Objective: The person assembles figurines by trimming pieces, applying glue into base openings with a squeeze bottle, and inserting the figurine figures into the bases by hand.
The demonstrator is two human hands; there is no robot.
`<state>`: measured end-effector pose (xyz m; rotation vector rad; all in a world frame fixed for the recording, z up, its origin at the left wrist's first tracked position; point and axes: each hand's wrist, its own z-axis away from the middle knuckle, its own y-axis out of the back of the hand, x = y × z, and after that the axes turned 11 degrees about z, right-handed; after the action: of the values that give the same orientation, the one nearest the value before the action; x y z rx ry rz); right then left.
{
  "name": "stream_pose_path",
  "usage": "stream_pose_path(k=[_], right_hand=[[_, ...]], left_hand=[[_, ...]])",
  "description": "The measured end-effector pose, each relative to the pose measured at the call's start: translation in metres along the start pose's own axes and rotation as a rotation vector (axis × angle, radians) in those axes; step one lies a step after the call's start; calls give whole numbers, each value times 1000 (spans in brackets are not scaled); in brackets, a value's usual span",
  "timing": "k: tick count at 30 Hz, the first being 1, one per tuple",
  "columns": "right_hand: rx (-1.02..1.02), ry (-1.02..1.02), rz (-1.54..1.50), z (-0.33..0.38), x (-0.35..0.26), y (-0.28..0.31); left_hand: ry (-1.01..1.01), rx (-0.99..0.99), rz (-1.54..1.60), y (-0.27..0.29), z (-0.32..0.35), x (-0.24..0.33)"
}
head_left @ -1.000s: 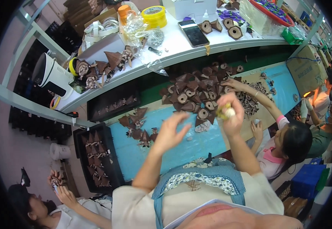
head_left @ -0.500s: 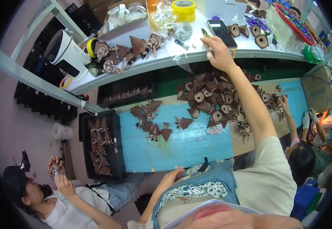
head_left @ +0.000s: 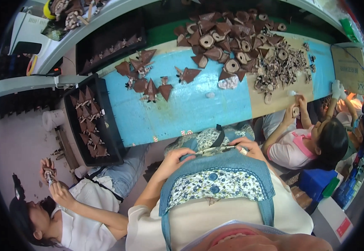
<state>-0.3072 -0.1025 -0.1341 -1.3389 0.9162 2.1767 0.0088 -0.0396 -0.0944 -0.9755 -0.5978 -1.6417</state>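
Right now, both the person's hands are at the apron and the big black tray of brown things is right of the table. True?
No: the head view shows the big black tray of brown things left of the table. The left hand and right hand are at the apron.

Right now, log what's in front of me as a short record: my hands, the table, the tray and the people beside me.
Left hand: left hand at the apron's edge; grip unclear
Right hand: right hand at the same edge; something pale on a finger
Table: blue surface, a few brown pointed pieces toward the left
Far side: heaped brown pieces
Tray: black tray at the left end, pointed brown pieces inside
People: co-worker at left, another at right
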Motion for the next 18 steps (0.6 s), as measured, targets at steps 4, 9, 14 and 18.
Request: stream_pose_path(k=[4, 9, 14, 18], right_hand=[[118, 17, 194, -1, -15, -15], [362, -117, 81, 15, -14, -39], [510, -222, -9, 9, -17, -49], [441, -273, -76, -10, -12, -53]], left_hand=[[-96, 184, -20, -10, -13, -24], [4, 228, 11, -20, -16, -42], [31, 199, 74, -15, -16, -24], [-11, -40, 98, 8, -18, -5]])
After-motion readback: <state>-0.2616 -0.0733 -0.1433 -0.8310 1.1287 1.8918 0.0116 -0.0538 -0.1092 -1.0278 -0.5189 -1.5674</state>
